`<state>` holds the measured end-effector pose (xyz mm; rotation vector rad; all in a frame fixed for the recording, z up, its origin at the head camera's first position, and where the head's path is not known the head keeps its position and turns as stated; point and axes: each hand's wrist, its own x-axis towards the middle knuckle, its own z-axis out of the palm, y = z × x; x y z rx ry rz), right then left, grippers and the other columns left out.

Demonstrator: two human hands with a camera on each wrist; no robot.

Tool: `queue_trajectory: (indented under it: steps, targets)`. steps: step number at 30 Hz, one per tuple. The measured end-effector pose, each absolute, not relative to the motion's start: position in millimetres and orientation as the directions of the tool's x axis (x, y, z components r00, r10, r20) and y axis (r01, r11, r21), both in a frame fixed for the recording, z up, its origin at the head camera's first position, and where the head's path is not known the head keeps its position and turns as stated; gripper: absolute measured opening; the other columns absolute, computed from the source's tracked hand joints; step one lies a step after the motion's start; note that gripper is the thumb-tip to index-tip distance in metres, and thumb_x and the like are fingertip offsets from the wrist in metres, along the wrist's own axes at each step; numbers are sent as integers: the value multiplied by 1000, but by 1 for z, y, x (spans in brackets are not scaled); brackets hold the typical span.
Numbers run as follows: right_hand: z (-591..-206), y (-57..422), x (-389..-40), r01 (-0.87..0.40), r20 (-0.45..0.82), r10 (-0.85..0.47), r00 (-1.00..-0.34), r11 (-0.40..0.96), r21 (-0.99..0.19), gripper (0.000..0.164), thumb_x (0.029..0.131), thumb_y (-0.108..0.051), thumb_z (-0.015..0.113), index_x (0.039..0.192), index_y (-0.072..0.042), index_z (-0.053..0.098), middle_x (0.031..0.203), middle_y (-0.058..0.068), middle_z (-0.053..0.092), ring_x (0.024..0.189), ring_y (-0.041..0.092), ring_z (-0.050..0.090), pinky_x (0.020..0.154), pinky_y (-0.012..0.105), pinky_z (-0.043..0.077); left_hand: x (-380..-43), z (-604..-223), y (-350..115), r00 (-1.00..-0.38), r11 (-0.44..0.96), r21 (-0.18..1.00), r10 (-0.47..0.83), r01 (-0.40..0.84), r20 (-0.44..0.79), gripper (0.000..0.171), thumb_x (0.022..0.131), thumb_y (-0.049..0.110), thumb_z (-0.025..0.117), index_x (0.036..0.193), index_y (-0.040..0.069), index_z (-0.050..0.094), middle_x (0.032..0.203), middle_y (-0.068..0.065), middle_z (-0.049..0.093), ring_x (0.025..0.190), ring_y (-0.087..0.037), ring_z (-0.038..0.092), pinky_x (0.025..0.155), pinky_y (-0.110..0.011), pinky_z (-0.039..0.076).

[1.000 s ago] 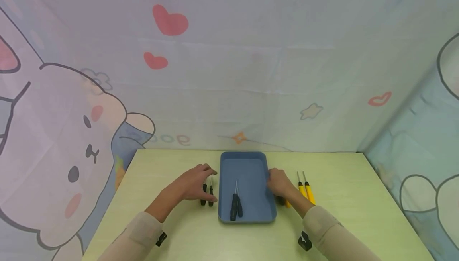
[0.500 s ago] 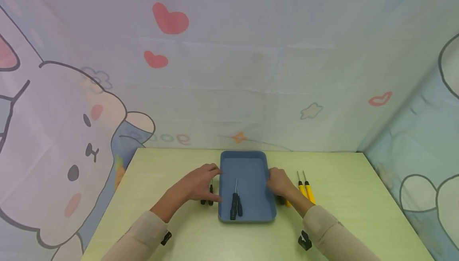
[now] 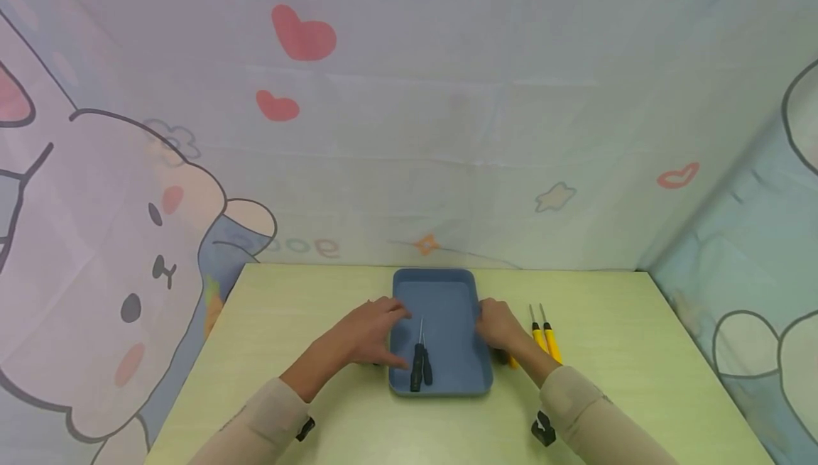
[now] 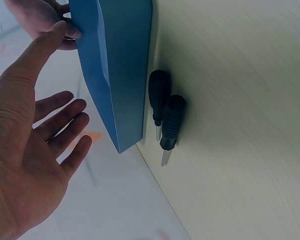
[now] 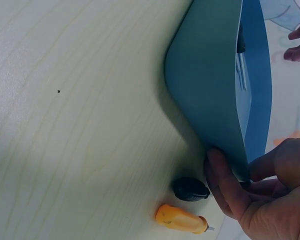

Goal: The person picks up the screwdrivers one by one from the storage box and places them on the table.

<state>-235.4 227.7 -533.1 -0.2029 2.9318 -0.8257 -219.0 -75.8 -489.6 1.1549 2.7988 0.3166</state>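
A blue tray stands on the table, with two black screwdrivers lying in its left part. My right hand pinches the tray's right rim; in the right wrist view, the thumb is inside the wall and the fingers are outside. Over the tray's left edge reaches my left hand, fingers spread and nothing in its grasp. The left wrist view shows its palm beside the tray wall. Below it, two more black screwdrivers lie on the table along the tray's left side, mostly hidden by the hand in the head view.
Two yellow-handled screwdrivers lie right of the tray, partly behind the right forearm. Closer to the tray are a black handle and an orange-yellow handle. A cartoon-print cloth hangs behind the table.
My left hand has moved right, from above the black screwdrivers on the table to over the tray's left edge. The right hand stays at the tray's rim.
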Motion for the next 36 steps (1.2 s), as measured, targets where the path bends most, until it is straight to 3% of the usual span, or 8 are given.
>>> queue_trajectory:
  steps: [8,15,36]
  targets:
    - [-533,228,-236,-88,-72,-149,-986,842,-533,24,91,3,51,108,14,65,88,16,61,72,28,56,65,40,54,-218,-494,-70,-691,676,179,722,715,31,87,79,65,86,145,15,63,147,-3,56,135,-26,54,106,-56,52]
    - [-534,229,-237,-100,-67,-158,-985,845,-525,23,91,3,51,106,14,65,88,16,62,71,27,55,65,40,53,-217,-499,-63,-675,665,139,736,734,42,86,80,66,84,146,13,62,147,-4,56,136,-25,53,110,-46,50]
    - [-535,227,-238,-59,-100,-132,-986,845,-531,28,97,2,49,115,15,65,93,18,64,75,28,57,66,39,53,-213,-516,-41,-648,648,47,761,760,-11,85,83,72,78,145,16,63,144,-1,57,134,-21,54,111,-38,48]
